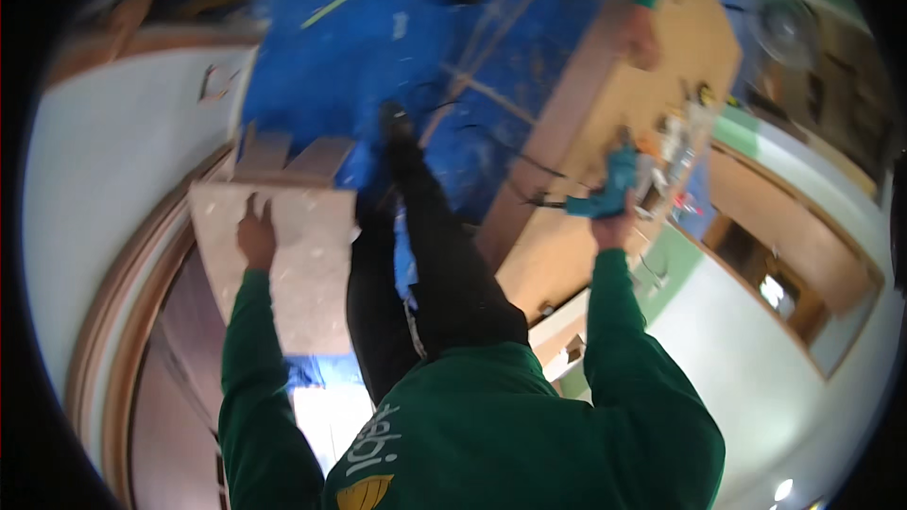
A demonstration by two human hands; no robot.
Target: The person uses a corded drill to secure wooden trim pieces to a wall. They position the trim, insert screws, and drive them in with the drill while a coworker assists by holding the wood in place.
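Observation:
My left hand (257, 236) lies on a pale board (302, 260) with worn spots, its fingers stretched and apart. Closed around the handle of a teal corded power drill (614, 178) is my right hand (612, 229). The drill is over a light wooden cabinet-like box (576, 236), its nose pointing away from me. A black cord (529, 162) trails off to the drill's left. Motion blur hides the drill's tip.
Blue sheeting (331, 66) covers the floor. Loose tools (675, 146) crowd the box's right side. Another person's hand (642, 41) rests at the box's far end; their other hand (130, 17) is at far left. A white wall (123, 142) stands left.

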